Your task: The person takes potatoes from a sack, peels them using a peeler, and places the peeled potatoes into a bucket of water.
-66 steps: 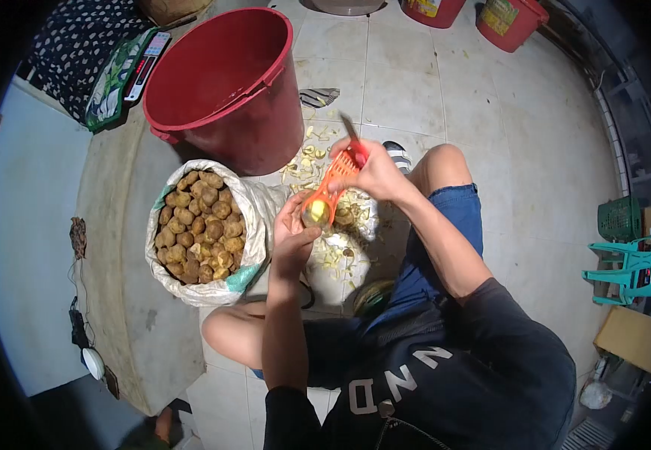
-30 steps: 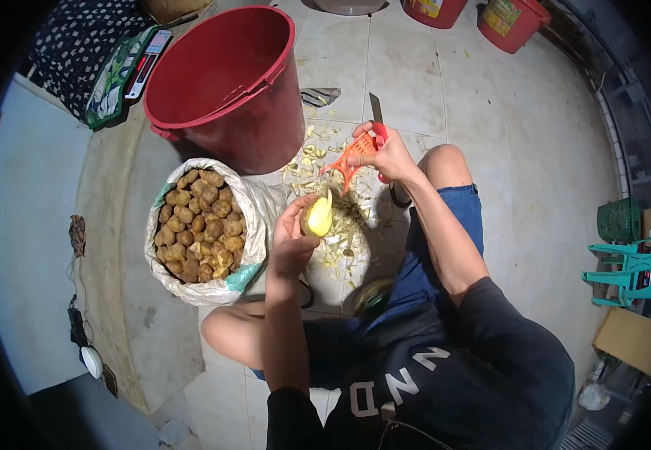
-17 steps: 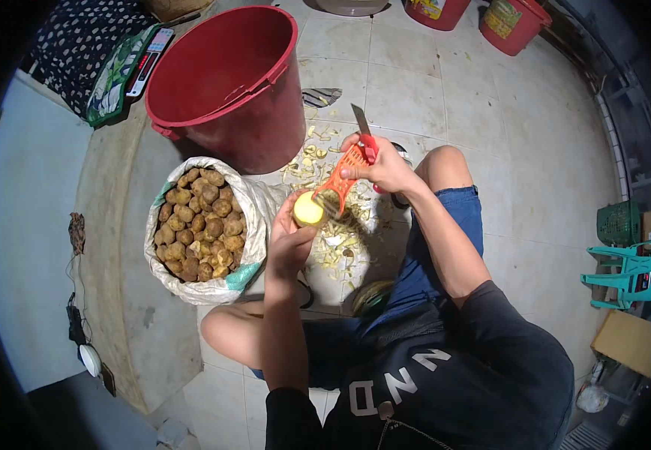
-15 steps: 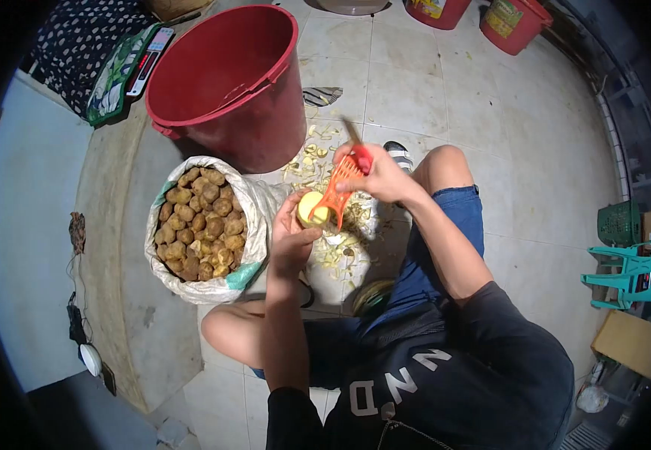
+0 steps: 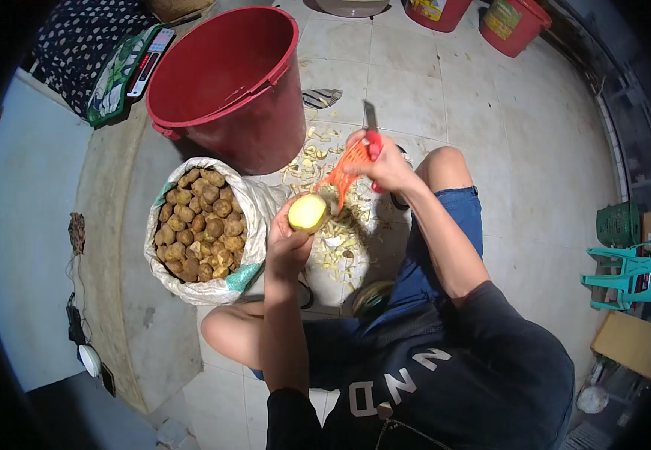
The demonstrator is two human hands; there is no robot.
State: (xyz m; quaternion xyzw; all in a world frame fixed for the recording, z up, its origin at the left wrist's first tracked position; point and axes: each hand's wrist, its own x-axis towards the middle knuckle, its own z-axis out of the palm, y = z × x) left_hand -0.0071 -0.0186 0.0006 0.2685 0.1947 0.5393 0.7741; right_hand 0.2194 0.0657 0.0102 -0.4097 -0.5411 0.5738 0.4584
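Note:
My left hand (image 5: 289, 238) is closed round a partly peeled potato (image 5: 307, 212), whose bare yellow face points upward. In my right hand (image 5: 389, 166) are an orange peeler (image 5: 346, 172) and a red-handled knife (image 5: 371, 120), its blade sticking out away from me. The peeler's end is just off the potato, to its upper right. Below both hands, potato peelings (image 5: 344, 251) lie scattered on the tiles. An open white sack (image 5: 162, 262) of unpeeled potatoes (image 5: 199, 225) stands left of my left hand.
Beyond the sack stands a large red bucket (image 5: 265, 127). A scale (image 5: 149, 64) with a lit display is at upper left. Smaller red buckets (image 5: 515, 28) stand at the far right, and a teal stool (image 5: 625, 271) at the right edge. My bent legs flank the peelings.
My right hand has drawn the peeler up and right, off the potato. The knife has swung along with it. More of the potato's peeled face shows in my left hand.

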